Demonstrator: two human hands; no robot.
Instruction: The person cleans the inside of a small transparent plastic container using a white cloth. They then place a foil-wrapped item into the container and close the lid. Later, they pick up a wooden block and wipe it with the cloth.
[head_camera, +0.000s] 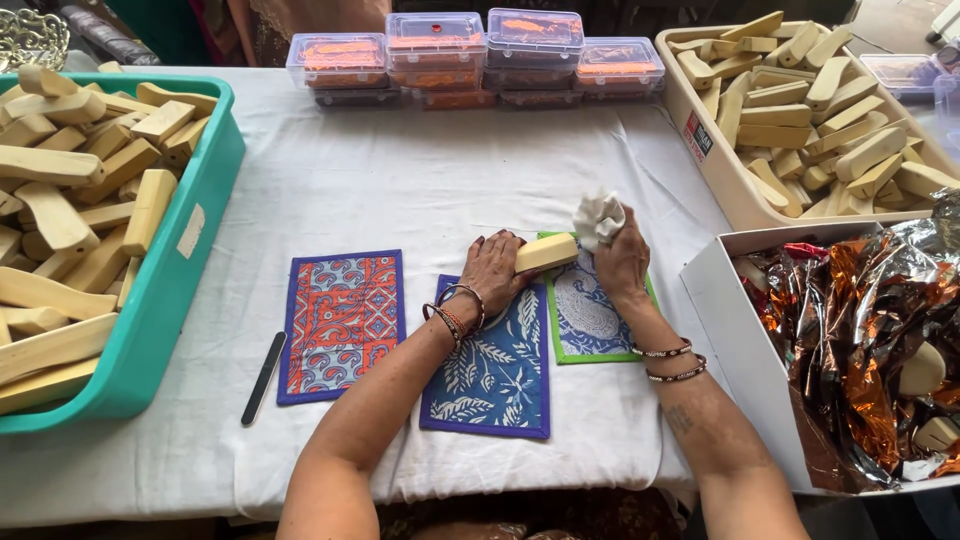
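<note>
Two hands at work: left hand (493, 268) closed on wooden block (546, 252), over blue mat (490, 375); right hand (622, 262) clutching white cloth (598, 217); advisable: steady block, rub evenly along each face

Left hand (492, 268) grips a pale wooden block (546, 252) over the patterned mats (487, 370). Right hand (622, 262) presses a white cloth (598, 217) to its end. Teal bin (170, 300) of blocks at left.

A pale wooden block (546, 252), smooth and oblong, lies tilted across the left hand (492, 268), one end raised toward the right. A crumpled white cloth (598, 218), bunched in the right hand (622, 262), touches that raised end.
</note>
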